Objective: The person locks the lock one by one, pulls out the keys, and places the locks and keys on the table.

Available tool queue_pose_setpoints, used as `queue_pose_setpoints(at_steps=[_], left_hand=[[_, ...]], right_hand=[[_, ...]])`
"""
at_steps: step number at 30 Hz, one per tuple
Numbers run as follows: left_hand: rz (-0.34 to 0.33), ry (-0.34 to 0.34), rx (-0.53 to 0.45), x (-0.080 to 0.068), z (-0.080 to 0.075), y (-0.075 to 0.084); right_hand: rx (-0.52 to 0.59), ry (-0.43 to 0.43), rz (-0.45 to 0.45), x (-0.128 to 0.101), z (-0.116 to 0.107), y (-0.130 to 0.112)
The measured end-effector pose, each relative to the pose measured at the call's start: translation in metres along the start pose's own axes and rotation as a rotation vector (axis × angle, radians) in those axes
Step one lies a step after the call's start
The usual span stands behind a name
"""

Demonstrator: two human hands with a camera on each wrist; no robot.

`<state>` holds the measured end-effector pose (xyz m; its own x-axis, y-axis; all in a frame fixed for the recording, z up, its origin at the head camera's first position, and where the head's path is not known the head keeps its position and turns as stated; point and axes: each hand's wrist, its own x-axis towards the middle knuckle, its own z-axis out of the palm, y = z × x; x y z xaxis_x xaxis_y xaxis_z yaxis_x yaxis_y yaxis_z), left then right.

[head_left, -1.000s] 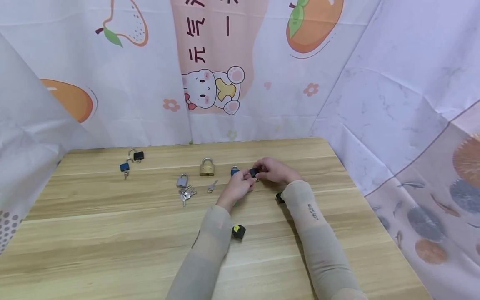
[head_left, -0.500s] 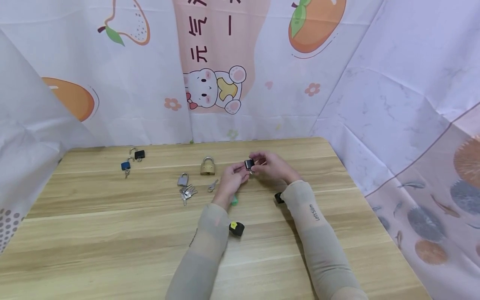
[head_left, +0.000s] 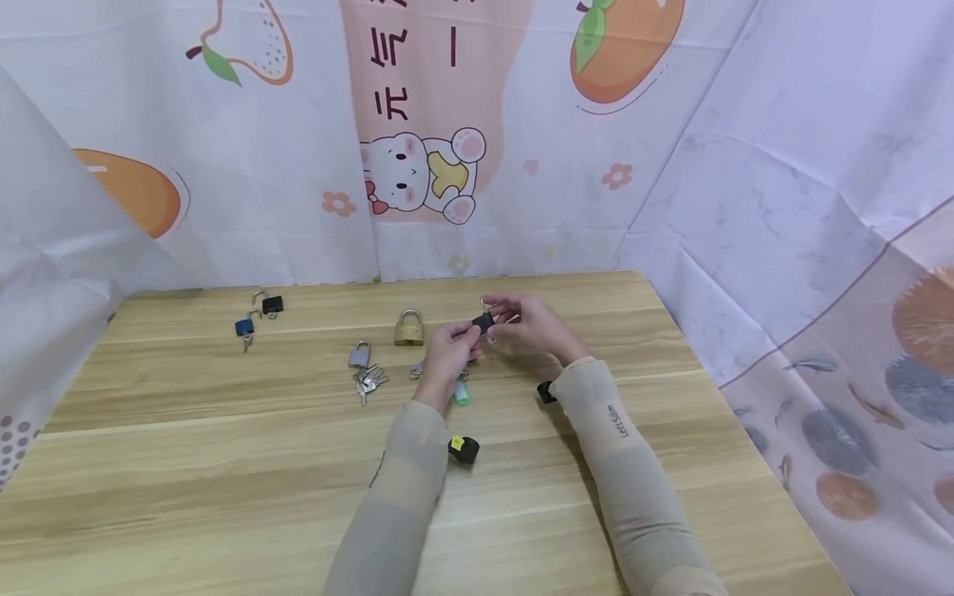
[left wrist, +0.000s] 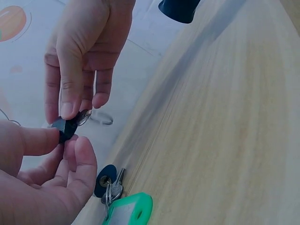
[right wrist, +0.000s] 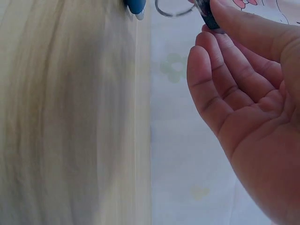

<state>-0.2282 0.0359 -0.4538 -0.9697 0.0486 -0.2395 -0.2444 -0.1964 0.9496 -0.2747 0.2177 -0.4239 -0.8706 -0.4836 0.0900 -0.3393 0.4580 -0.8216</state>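
Observation:
Between both hands, raised over the table's far part, is a small black padlock [head_left: 484, 322] whose shackle stands up from the body in the head view. My left hand [head_left: 447, 354] pinches its body between thumb and fingers. From the other side my right hand [head_left: 538, 328] holds it too, thumb and fingertips at its edge. A metal ring [left wrist: 101, 117] hangs from the padlock's keyhole end in the left wrist view. Below the hands lie a blue padlock [left wrist: 105, 181] with keys and a green key tag [left wrist: 139, 209], largely hidden by my left hand in the head view.
A brass padlock [head_left: 408, 330], a silver padlock [head_left: 359, 354] and a bunch of keys [head_left: 368, 382] lie left of my hands. Farther left are an open blue padlock [head_left: 244, 328] and an open black one [head_left: 272, 305]. Under the forearms sits a black item with yellow [head_left: 464, 449].
Both hands have lifted and shifted left with the black padlock, turning it so its shackle shows. The green tag has come into sight beside my left wrist.

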Motion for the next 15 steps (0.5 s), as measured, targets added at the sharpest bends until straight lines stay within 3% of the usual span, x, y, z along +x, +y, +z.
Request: queue_pose_setpoints(at_steps=[8,15], left_hand=[[0.008,-0.007,0.024,0.0002,0.0001,0.0017],[0.050,-0.022,0.047,-0.0025,0.0034,0.0016]], right_hand=[[-0.027,0.056,0.011,0.0030,0.0012,-0.0009],[0.134,0.142,0.140,-0.0003,0.0013,-0.0019]])
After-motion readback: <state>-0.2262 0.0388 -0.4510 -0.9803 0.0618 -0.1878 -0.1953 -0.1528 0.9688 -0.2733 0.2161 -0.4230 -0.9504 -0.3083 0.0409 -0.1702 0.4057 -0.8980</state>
